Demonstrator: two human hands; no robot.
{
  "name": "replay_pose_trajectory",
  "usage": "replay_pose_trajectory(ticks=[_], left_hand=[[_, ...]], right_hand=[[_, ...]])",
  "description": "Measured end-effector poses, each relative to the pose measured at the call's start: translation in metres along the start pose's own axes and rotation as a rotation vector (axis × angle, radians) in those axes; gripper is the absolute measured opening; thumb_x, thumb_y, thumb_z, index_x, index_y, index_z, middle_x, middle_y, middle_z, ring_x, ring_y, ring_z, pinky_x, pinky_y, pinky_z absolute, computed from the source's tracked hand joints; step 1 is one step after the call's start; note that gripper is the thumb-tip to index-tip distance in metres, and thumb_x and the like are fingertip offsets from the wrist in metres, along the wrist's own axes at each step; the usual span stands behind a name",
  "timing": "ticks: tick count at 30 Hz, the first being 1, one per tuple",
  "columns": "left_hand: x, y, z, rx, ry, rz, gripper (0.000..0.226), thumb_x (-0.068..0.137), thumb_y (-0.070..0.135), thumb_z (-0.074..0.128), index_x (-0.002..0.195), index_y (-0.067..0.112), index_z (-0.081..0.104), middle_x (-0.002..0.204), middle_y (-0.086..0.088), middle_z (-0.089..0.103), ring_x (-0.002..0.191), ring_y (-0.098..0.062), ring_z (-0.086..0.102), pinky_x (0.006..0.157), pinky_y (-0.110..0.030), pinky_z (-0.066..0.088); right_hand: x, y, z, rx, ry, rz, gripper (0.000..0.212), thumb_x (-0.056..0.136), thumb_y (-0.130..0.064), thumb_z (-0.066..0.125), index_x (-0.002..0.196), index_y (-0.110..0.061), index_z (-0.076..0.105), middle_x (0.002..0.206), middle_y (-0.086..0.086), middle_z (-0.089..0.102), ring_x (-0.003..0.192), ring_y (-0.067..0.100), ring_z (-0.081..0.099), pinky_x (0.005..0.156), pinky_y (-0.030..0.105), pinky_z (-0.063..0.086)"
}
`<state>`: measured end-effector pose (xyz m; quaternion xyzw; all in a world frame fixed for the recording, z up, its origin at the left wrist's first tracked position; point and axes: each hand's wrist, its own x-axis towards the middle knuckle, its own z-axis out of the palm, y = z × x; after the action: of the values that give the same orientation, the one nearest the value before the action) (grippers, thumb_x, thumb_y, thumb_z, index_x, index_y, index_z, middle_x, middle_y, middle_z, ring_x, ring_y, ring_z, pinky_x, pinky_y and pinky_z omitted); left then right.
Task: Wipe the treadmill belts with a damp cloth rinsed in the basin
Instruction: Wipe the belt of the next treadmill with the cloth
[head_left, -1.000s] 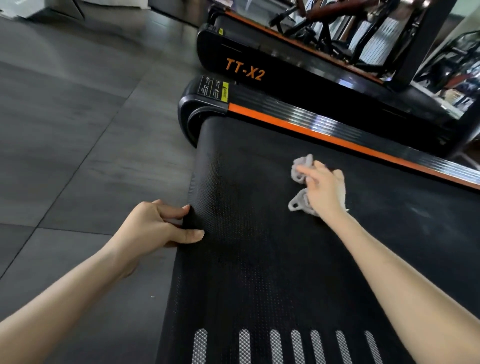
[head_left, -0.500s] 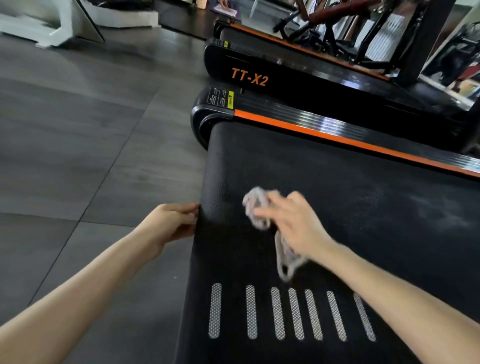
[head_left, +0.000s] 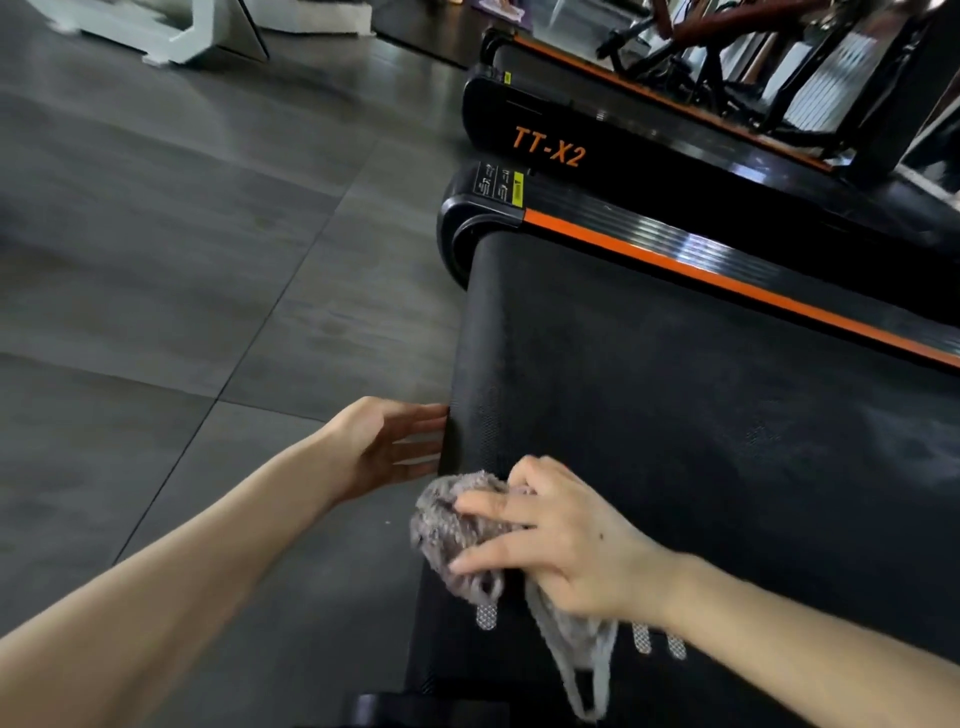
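The step in hand is wiping. The right hand (head_left: 566, 540) holds the grey cloth (head_left: 457, 525) in a bunch. Its fingers spread over the cloth, bend a little round it and push it down. The cloth sits at the rounded end of the black belt (head_left: 675, 415), right at the edge, and it covers some of the white stripes (head_left: 487, 617) on the belt. A loose bit of cloth hangs out from under the palm.

The left hand (head_left: 379, 447) is flat and holds nothing. Its straight fingertips touch the end of the belt, just beside the cloth.

Next, I think the cloth needs to go back up the belt towards the orange line (head_left: 727, 280), because that part looks dusty. The hand should push down hard and take a new strip each time. The left hand may have to pull the belt round to show more of it. No basin is in view, so rinsing means leaving the belt.

One second ago the cloth is far up the belt, near the orange line. Half a second ago it is in the middle, above the white stripes. Now it is at the end edge. The left hand gripped the end then; now its fingers are straight.
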<state>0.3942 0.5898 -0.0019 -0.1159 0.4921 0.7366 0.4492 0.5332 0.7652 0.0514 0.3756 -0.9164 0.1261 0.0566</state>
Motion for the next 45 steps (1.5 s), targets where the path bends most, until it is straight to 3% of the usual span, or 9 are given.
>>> replay_pose_trajectory(ticks=[4, 13, 18, 23, 27, 34, 38, 42, 45], left_hand=[[0.007, 0.002, -0.007, -0.063, -0.007, -0.026, 0.033, 0.095, 0.024, 0.038, 0.091, 0.006, 0.064, 0.092, -0.008, 0.067, 0.082, -0.025, 0.063, 0.081, -0.039, 0.049], [0.017, 0.002, -0.023, 0.006, -0.005, -0.084, 0.033, 0.096, 0.032, 0.037, 0.097, 0.011, 0.062, 0.104, -0.01, 0.067, 0.09, -0.03, 0.063, 0.088, -0.045, 0.046], [0.006, 0.02, -0.033, 0.056, 0.202, 0.026, 0.032, 0.097, 0.031, 0.034, 0.089, 0.016, 0.061, 0.089, -0.004, 0.066, 0.08, -0.02, 0.062, 0.079, -0.032, 0.044], [-0.008, 0.036, -0.031, 0.135, 0.296, 0.208, 0.026, 0.095, 0.029, 0.04, 0.082, 0.019, 0.06, 0.088, -0.001, 0.064, 0.079, -0.017, 0.059, 0.086, -0.032, 0.043], [-0.019, 0.038, -0.007, 0.298, 0.32, 0.432, 0.016, 0.092, 0.022, 0.05, 0.086, 0.021, 0.065, 0.093, 0.004, 0.064, 0.088, -0.016, 0.059, 0.08, -0.026, 0.043], [-0.02, 0.013, 0.057, 1.246, 0.287, 1.011, 0.031, 0.097, 0.024, 0.047, 0.125, 0.024, 0.061, 0.138, 0.006, 0.051, 0.13, -0.013, 0.041, 0.103, -0.019, 0.025], [-0.016, -0.005, 0.091, 1.567, 0.142, 1.006, 0.04, 0.099, 0.031, 0.04, 0.138, 0.024, 0.047, 0.151, 0.003, 0.034, 0.143, -0.018, 0.022, 0.114, -0.028, 0.015], [-0.012, -0.01, 0.09, 1.712, 0.04, 0.853, 0.041, 0.101, 0.032, 0.035, 0.141, 0.028, 0.042, 0.151, 0.011, 0.031, 0.143, -0.011, 0.019, 0.114, -0.029, 0.016], [-0.009, -0.008, 0.093, 1.726, 0.076, 0.919, 0.037, 0.099, 0.025, 0.041, 0.134, 0.024, 0.052, 0.144, 0.009, 0.044, 0.138, -0.012, 0.032, 0.108, -0.026, 0.025]], right_hand=[[0.056, 0.093, 0.001, -0.17, 0.072, 0.197, 0.045, 0.079, -0.011, 0.038, 0.099, -0.024, 0.076, 0.122, 0.005, 0.065, 0.067, 0.025, 0.042, 0.066, 0.046, 0.048], [0.154, 0.193, -0.002, -0.368, 0.091, 0.689, 0.03, 0.093, -0.015, 0.048, 0.099, -0.034, 0.072, 0.116, -0.012, 0.059, 0.103, 0.026, 0.042, 0.091, 0.041, 0.033], [0.145, 0.131, 0.005, -0.432, -0.183, 0.456, 0.026, 0.084, -0.016, 0.056, 0.093, -0.032, 0.073, 0.11, -0.013, 0.063, 0.103, 0.023, 0.043, 0.082, 0.034, 0.029], [0.093, 0.026, 0.022, -0.216, -0.217, 0.077, 0.033, 0.06, -0.01, 0.05, 0.068, -0.03, 0.075, 0.072, -0.011, 0.068, 0.076, 0.02, 0.042, 0.062, 0.032, 0.029], [0.034, -0.02, 0.012, -0.033, -0.192, 0.071, 0.043, 0.078, -0.014, 0.04, 0.092, -0.033, 0.075, 0.117, -0.007, 0.068, 0.082, 0.018, 0.039, 0.072, 0.032, 0.034], [-0.17, 0.01, -0.048, -0.049, -0.057, 0.639, 0.063, 0.095, -0.011, 0.047, 0.131, -0.063, 0.039, 0.144, 0.01, 0.045, 0.105, -0.002, 0.035, 0.092, 0.002, 0.027], [-0.239, 0.022, -0.059, -0.172, 0.145, 1.0, 0.073, 0.096, -0.004, 0.05, 0.124, -0.07, 0.038, 0.142, 0.001, 0.043, 0.115, 0.038, 0.047, 0.097, 0.002, 0.02], [-0.151, -0.002, -0.013, -0.199, 0.179, 0.768, 0.038, 0.093, -0.019, 0.042, 0.121, -0.029, 0.065, 0.129, 0.011, 0.059, 0.096, 0.01, 0.033, 0.092, 0.038, 0.038], [-0.079, -0.024, 0.009, -0.097, 0.151, 0.411, 0.039, 0.092, -0.015, 0.039, 0.112, -0.021, 0.072, 0.126, 0.013, 0.06, 0.089, 0.018, 0.038, 0.084, 0.038, 0.04]])
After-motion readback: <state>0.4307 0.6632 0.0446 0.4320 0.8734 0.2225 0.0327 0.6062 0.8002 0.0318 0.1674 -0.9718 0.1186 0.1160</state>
